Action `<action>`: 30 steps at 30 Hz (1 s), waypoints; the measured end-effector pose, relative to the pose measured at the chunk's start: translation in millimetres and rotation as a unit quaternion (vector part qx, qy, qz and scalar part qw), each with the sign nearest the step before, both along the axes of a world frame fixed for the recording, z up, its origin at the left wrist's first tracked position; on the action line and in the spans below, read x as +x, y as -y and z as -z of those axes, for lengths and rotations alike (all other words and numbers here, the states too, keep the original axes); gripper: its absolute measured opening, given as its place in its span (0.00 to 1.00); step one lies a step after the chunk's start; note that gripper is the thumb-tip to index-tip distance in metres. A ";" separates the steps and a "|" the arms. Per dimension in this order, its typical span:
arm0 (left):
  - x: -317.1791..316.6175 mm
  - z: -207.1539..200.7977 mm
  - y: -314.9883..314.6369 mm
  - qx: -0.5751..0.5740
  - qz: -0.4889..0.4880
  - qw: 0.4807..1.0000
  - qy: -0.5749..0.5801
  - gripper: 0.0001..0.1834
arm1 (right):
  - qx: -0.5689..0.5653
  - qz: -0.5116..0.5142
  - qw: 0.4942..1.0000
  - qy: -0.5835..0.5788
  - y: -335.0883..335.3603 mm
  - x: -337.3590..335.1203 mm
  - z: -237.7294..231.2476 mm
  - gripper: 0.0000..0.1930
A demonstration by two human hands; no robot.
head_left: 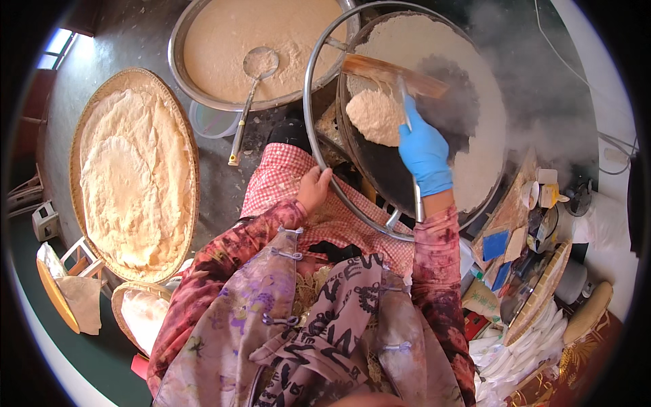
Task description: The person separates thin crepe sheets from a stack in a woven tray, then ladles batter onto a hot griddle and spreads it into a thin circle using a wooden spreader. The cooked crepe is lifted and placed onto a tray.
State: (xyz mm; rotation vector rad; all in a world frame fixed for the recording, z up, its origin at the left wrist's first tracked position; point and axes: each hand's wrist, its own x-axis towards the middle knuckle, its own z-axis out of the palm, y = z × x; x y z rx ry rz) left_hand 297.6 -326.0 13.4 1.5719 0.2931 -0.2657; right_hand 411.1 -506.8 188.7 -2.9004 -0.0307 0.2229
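Note:
My right hand, in a blue glove, grips the metal handle of a wooden batter spreader. Its flat blade lies across a round dark griddle. A wet lump of pale batter sits against the near side of the blade. Thin batter coats the far and right parts of the griddle, while dark surface shows in the middle and near left. My bare left hand is closed at the metal ring rail around the griddle, its fingers partly hidden.
Left of the griddle stands a wide metal basin of batter, with a ladle across its rim. A large oval woven tray bears stacked pale flat sheets. Steam rises at the right, above a cluttered board and white plastic bags.

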 end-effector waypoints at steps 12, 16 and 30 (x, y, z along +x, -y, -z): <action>100.9 3.1 -51.3 -0.111 0.043 0.982 -0.145 0.13 | -0.022 0.006 1.000 -0.010 13.4 6.9 5.1 0.34; 89.5 1.5 -55.2 -0.059 0.044 0.994 -0.075 0.14 | -0.034 0.010 0.996 -0.085 10.8 -25.9 5.5 0.33; 33.6 7.4 -17.7 -0.092 0.027 0.987 -0.125 0.13 | -0.040 0.024 0.994 -0.098 15.4 -22.1 0.5 0.33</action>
